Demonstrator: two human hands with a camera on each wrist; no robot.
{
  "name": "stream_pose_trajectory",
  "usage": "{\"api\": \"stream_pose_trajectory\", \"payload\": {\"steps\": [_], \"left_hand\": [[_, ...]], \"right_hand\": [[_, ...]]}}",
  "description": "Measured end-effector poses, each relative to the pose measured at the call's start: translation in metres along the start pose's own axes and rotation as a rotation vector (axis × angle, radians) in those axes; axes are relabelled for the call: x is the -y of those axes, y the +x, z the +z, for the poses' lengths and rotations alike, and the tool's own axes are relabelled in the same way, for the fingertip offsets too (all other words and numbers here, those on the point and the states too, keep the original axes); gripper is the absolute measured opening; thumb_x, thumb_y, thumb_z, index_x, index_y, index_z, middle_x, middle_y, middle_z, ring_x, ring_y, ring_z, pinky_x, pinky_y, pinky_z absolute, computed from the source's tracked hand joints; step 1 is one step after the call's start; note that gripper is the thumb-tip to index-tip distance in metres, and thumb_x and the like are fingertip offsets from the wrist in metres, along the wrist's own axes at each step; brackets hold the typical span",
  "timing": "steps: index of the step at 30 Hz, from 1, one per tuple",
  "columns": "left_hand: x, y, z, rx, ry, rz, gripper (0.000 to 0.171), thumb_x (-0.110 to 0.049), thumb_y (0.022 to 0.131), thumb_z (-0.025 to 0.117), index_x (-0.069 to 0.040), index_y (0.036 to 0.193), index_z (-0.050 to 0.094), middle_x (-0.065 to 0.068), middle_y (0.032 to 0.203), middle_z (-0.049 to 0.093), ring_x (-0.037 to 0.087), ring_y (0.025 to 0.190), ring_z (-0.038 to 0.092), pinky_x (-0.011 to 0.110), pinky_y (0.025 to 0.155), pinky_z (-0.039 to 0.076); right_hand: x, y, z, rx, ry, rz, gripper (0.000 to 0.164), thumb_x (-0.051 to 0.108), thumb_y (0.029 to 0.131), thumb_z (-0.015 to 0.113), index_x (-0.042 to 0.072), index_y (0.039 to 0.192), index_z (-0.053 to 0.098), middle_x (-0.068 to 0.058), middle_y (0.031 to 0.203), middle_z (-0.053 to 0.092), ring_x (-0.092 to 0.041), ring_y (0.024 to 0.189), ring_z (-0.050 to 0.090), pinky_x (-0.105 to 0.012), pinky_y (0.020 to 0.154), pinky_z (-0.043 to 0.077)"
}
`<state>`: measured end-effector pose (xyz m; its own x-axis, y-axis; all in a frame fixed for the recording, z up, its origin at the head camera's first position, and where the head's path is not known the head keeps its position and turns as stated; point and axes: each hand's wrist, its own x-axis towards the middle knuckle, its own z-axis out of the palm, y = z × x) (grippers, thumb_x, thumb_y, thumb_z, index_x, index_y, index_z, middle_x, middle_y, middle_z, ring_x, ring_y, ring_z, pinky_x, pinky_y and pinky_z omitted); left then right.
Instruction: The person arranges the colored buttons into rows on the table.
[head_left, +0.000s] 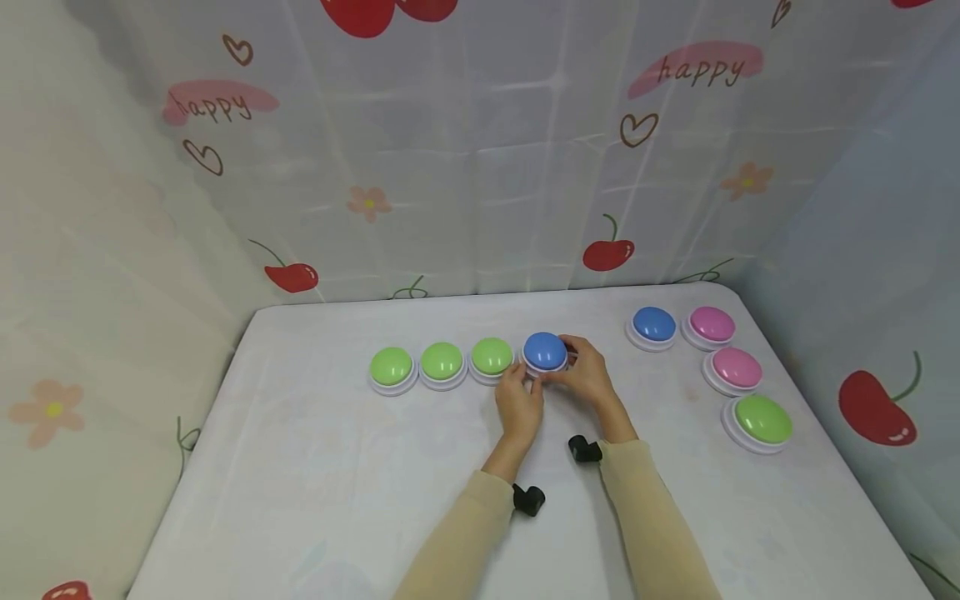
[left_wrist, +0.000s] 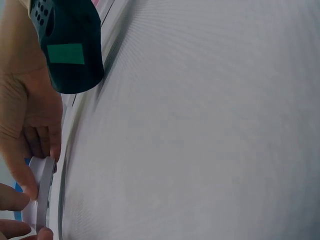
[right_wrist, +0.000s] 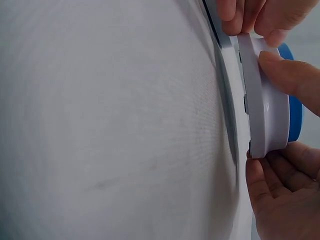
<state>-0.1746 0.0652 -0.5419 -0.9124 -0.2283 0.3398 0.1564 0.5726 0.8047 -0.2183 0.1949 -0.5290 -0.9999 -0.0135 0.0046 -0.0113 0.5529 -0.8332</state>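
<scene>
In the head view, the left hand (head_left: 519, 408) and right hand (head_left: 588, 372) pinch a blue button (head_left: 545, 352) near frame centre, just right of three green buttons (head_left: 441, 361) on the bench (head_left: 375, 483). Left wrist view: fingers (left_wrist: 12, 197) grip it, lower left. Right wrist view: fingers pinch its white base (right_wrist: 274, 117), right side.

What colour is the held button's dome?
The held button's dome is blue; the head view shows it best.

Beige sleeves (head_left: 461, 533) end beside black wrist cameras (head_left: 529, 501).
</scene>
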Motion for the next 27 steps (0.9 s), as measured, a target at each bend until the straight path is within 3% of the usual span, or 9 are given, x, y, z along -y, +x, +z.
{"api": "stream_pose_trajectory", "payload": {"steps": [8, 16, 27], "left_hand": [[-0.0011, 0.0, -0.0003, 0.004, -0.014, 0.024, 0.03, -0.001, 0.079, 0.075, 0.01, 0.106, 0.07, 0.024, 0.104, 0.07, 0.038, 0.098, 0.068, 0.046, 0.089, 0.055], [-0.0029, -0.0009, -0.0018, 0.045, -0.028, -0.01, 0.032, -0.003, 0.081, 0.074, 0.012, 0.109, 0.068, 0.027, 0.11, 0.067, 0.041, 0.105, 0.065, 0.049, 0.095, 0.052], [-0.0007, -0.002, -0.0004, 0.051, -0.019, -0.026, 0.031, -0.003, 0.081, 0.074, 0.012, 0.107, 0.069, 0.026, 0.106, 0.067, 0.041, 0.103, 0.065, 0.048, 0.093, 0.053]], "right_hand": [[-0.0026, 0.0041, 0.0019, 0.015, -0.006, 0.023, 0.084, 0.012, 0.069, 0.088, -0.006, 0.139, 0.044, -0.027, 0.139, 0.049, -0.04, 0.127, 0.051, -0.046, 0.107, 0.044], [-0.0075, 0.0075, 0.004, 0.03, -0.023, 0.016, 0.085, 0.012, 0.07, 0.086, -0.005, 0.141, 0.043, -0.027, 0.14, 0.048, -0.041, 0.127, 0.051, -0.048, 0.108, 0.043], [-0.0066, 0.0073, 0.0052, 0.038, -0.025, 0.007, 0.083, 0.009, 0.07, 0.086, -0.006, 0.139, 0.045, -0.028, 0.14, 0.049, -0.042, 0.127, 0.051, -0.048, 0.108, 0.043]]}}
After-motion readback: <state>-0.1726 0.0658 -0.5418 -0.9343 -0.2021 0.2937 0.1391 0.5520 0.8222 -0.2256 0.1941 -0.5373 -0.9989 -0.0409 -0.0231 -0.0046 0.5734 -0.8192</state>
